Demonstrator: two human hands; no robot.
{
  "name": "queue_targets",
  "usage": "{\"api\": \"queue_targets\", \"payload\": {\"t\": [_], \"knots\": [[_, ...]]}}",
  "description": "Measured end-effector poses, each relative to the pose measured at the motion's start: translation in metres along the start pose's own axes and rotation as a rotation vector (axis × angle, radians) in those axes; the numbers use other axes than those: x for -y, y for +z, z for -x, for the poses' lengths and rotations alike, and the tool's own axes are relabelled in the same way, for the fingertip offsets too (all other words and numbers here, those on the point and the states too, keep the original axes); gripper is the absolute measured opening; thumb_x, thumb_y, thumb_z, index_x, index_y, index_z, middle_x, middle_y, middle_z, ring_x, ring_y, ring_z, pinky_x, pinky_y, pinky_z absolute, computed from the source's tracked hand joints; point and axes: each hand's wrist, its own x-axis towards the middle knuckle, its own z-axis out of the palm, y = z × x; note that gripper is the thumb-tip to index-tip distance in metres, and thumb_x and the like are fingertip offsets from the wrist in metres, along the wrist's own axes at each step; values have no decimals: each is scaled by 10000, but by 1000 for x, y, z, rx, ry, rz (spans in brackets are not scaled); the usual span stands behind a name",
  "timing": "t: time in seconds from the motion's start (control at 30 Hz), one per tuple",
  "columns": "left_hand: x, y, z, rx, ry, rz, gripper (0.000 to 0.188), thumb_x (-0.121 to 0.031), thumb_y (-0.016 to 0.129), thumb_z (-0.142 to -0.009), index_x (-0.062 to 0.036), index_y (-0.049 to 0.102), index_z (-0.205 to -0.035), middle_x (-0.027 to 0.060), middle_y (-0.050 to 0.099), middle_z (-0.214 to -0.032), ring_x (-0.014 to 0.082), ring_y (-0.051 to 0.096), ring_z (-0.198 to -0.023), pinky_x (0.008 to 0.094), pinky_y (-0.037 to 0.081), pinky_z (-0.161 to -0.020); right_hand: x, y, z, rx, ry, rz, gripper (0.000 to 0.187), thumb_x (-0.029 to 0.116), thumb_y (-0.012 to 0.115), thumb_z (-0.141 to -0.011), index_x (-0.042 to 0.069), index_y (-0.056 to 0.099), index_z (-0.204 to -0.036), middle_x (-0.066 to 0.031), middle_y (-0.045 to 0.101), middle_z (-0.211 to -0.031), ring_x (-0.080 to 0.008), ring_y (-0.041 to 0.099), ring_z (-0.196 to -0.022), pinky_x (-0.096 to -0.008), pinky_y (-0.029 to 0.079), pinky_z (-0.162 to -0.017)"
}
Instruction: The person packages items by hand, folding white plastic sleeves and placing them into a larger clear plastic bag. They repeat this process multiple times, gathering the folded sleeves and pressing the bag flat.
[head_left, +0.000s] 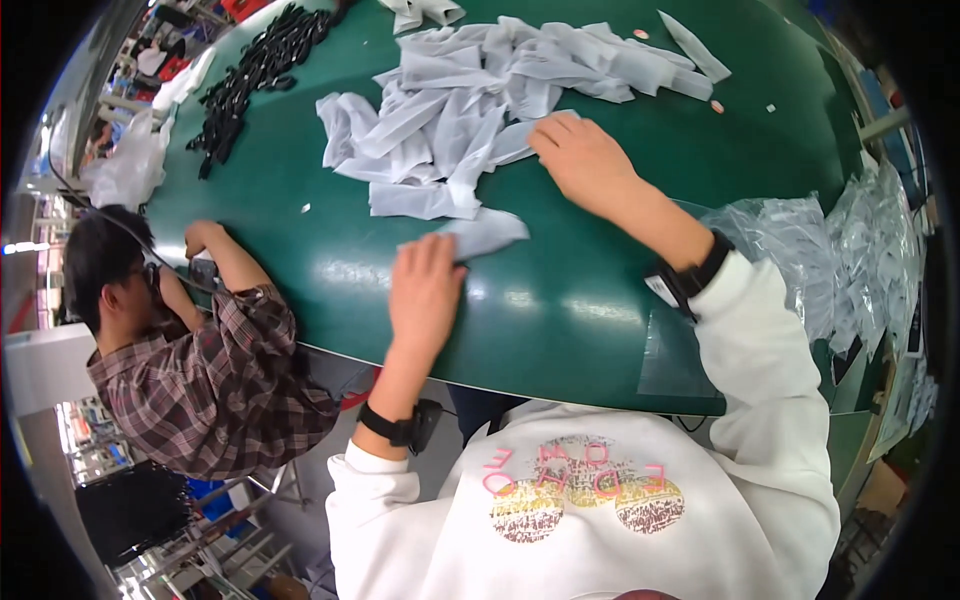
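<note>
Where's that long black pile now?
In the head view, the black pile lies at upper left on the green table, left of the white pile.

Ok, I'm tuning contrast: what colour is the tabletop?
The tabletop is green, clearest in the head view.

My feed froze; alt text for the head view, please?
Left hand at a white piece, right hand at the edge of a white heap, over a green table. Black items lie upper left, clear bags right; a co-worker in plaid is at left.

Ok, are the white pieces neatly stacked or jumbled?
Jumbled: the white pieces lie in a loose heap on the green table, overlapping at many angles.
</note>
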Motion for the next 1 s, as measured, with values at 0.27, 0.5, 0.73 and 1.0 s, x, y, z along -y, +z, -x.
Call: {"api": "queue_targets", "payload": {"t": [0.27,0.5,0.73,1.0], "knots": [[-33,17,7,16,154,262,429,-87,666,-725,-48,583,-1144,99,578,-1121,287,549,-1031,377,480,-882,-20,29,-15,48,-100,-13,295,96,676,-802,30,576,-1071,-98,565,-1047,-288,570,-1003,-378,491,-852],[-37,22,-9,-151,206,308,470,-56,726,-702,-57,573,-1147,102,552,-1199,293,526,-1093,408,460,-896,33,-15,42,307,76,-555,257,73,662,-826,38,625,-1078,-108,595,-1094,-294,592,-1003,-359,502,-842],[-48,15,1,121,113,324,326,-126,611,-833,-60,543,-1145,110,527,-1169,284,488,-1127,449,357,-976,2,13,-40,1,-225,-95,298,84,656,-846,60,621,-1141,-83,619,-1140,-286,577,-1091,-378,493,-886],[-46,8,1,64,57,305,555,-81,729,-744,-14,488,-1239,148,495,-1241,320,462,-1191,461,345,-993,11,10,3,128,-136,-320,309,101,679,-843,57,634,-1145,-75,657,-1042,-288,624,-983,-381,510,-838]]}}
